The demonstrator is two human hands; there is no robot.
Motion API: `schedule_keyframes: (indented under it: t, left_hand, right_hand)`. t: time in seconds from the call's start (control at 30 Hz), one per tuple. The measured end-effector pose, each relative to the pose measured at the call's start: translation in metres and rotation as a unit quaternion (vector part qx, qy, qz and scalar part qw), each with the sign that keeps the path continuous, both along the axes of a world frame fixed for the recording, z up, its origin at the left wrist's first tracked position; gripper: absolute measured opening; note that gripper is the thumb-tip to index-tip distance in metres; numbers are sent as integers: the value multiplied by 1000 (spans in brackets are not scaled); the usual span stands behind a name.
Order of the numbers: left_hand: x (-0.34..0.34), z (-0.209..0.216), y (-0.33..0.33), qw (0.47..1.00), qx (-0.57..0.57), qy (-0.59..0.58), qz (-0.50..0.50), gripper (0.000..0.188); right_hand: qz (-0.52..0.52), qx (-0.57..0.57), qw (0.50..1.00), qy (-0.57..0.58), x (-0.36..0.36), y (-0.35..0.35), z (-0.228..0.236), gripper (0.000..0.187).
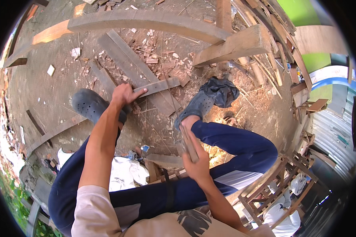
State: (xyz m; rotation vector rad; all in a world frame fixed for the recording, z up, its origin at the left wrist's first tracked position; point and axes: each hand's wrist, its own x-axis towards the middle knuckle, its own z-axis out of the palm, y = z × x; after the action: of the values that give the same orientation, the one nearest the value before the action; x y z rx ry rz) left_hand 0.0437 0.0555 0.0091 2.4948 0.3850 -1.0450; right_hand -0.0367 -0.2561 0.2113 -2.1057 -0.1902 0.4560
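Observation:
My left hand (124, 94) is closed on the near end of a short wooden slat (160, 85), its thumb lying along the top. The slat's far end reaches over a grey plank (132, 65) on the ground. Close to my right foot, my right hand (196, 166) grips a narrow, flat brownish piece (190, 147); whether it is wood or a blade I cannot tell. That piece points up toward my ankle. Dark clogs (90, 103) are on my feet, one on each side of the slat.
A long curved beam (146, 20) crosses the far side, meeting a thick wooden post (235, 47). Wood chips (152, 59) litter the dirt. A black plastic bag (220, 91) lies beyond my right foot. Corrugated metal (336, 122) and a wooden frame (281, 189) stand at the right.

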Motion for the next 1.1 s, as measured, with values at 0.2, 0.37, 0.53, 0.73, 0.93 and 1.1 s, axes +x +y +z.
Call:
schedule_keyframes:
  t: [0.2,0.37,0.53,0.73,0.93,1.1]
  left_hand:
    - [-8,-10,1,999,-19,-29,7,107]
    - [-8,-19,4,998,-12,-54,19,108]
    - [0,-17,6,999,-10,-36,16,108]
    - [-10,-10,1,997,-13,-66,28,104]
    - [-8,-7,-2,997,-15,-67,22,105]
    - [-6,-10,1,999,-3,-33,17,107]
  right_hand:
    - [-30,-34,995,94,19,16,-14,64]
    - [4,5,989,150,-16,-1,44,69]
    - [1,-20,987,157,-61,41,29,77]
    - [-12,-23,994,111,-15,-18,40,67]
    - [4,-50,998,46,33,9,-27,68]
    - [27,-10,999,43,9,-2,8,70]
